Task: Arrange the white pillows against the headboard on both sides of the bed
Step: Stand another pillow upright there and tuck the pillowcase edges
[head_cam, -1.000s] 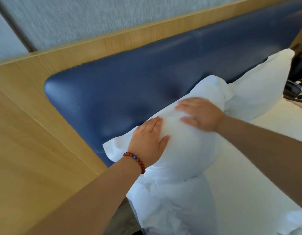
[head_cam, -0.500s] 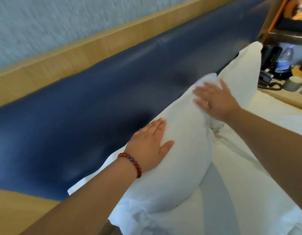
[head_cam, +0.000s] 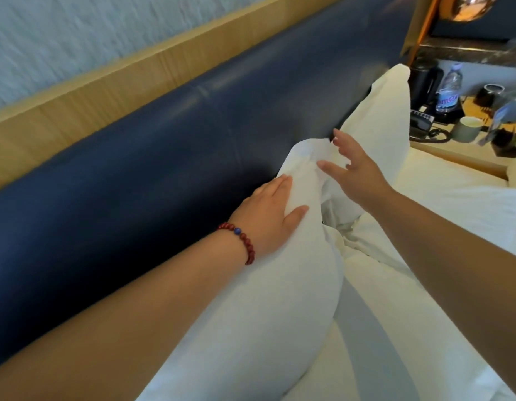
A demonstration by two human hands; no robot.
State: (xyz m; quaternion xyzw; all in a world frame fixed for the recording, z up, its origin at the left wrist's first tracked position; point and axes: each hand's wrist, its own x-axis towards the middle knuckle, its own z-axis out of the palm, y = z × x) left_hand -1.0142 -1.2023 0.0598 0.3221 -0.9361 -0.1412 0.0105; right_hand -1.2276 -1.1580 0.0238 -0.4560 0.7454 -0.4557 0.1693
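The step in hand looks like settling the near pillow (head_cam: 265, 299), which leans lengthwise against the blue padded headboard (head_cam: 164, 169) with its far corner crumpled. The left hand (head_cam: 268, 215) lies flat on its upper side, fingers straight and together, thumb spread, holding nothing. The right hand (head_cam: 358, 175) is at the crumpled corner with its fingers apart and straight. I cannot tell whether it touches the cloth.

To do this well, the left palm should probably pin the pillow to the headboard while the right hand smooths the bunched corner flat. Then both hands can plump it so it stands evenly. It should sit just beside the second pillow (head_cam: 387, 117), which stands upright against the headboard further along, without pushing it over. Soft filling will slump, so a firm, even press likely serves better than a tug.

The bed (head_cam: 453, 212) is covered in white sheets, rumpled between the two pillows. A pale wood panel and a textured wall rise behind the headboard. Beyond the bed a worktop (head_cam: 459, 153) carries a water bottle (head_cam: 449, 88), a cup (head_cam: 468, 128) and a dark telephone (head_cam: 421, 120).
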